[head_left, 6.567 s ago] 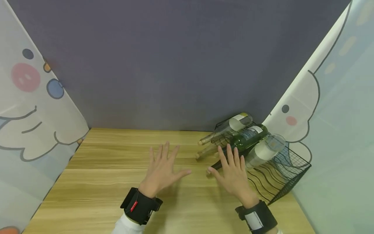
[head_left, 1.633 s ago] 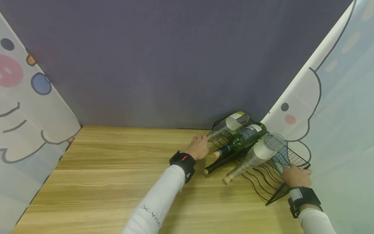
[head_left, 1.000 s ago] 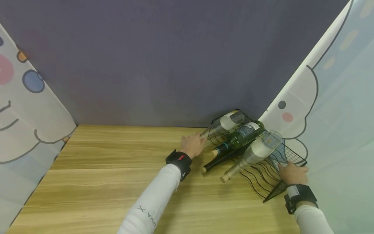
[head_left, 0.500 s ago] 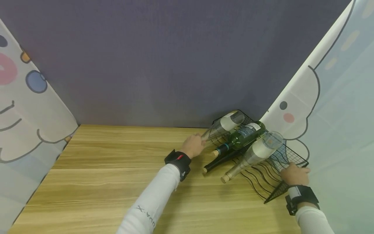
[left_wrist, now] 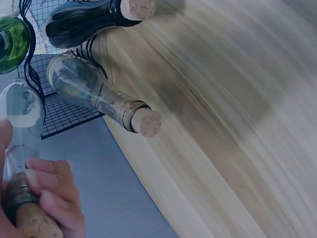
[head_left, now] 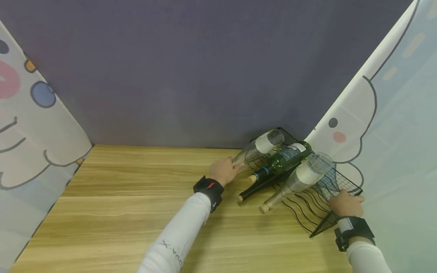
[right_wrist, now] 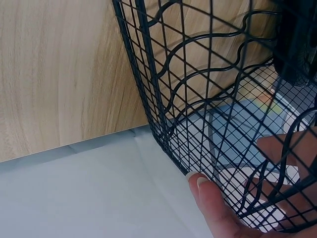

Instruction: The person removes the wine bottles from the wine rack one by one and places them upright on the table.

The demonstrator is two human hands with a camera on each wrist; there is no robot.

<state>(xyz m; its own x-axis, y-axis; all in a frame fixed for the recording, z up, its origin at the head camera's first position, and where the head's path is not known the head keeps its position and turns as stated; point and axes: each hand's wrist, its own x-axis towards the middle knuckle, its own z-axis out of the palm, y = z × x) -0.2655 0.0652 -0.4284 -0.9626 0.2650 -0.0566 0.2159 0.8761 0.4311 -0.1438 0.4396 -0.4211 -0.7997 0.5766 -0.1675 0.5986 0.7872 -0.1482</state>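
Note:
In the head view my left hand (head_left: 223, 170) grips the neck of a clear corked bottle (head_left: 263, 145). The left wrist view shows my fingers curled round that neck, just above its cork (left_wrist: 37, 222). The bottle's base still lies over the black wire wine rack (head_left: 326, 224). My right hand (head_left: 347, 204) holds the rack's near right mesh end; in the right wrist view the thumb (right_wrist: 213, 203) is outside the mesh and other fingers show through it.
A green wine bottle (head_left: 285, 159), a dark bottle (head_left: 257, 187) and another clear bottle (head_left: 302, 181) lie on the rack, corks facing left. A lower clear bottle (left_wrist: 89, 91) shows in the left wrist view. The wooden table (head_left: 119, 212) extends left; a grey wall (head_left: 191, 76) stands behind.
Both hands, earlier spread above the table, have gone to the bottle neck and the rack. Lately the held clear bottle has shifted slightly left; the right hand has stayed on the rack.

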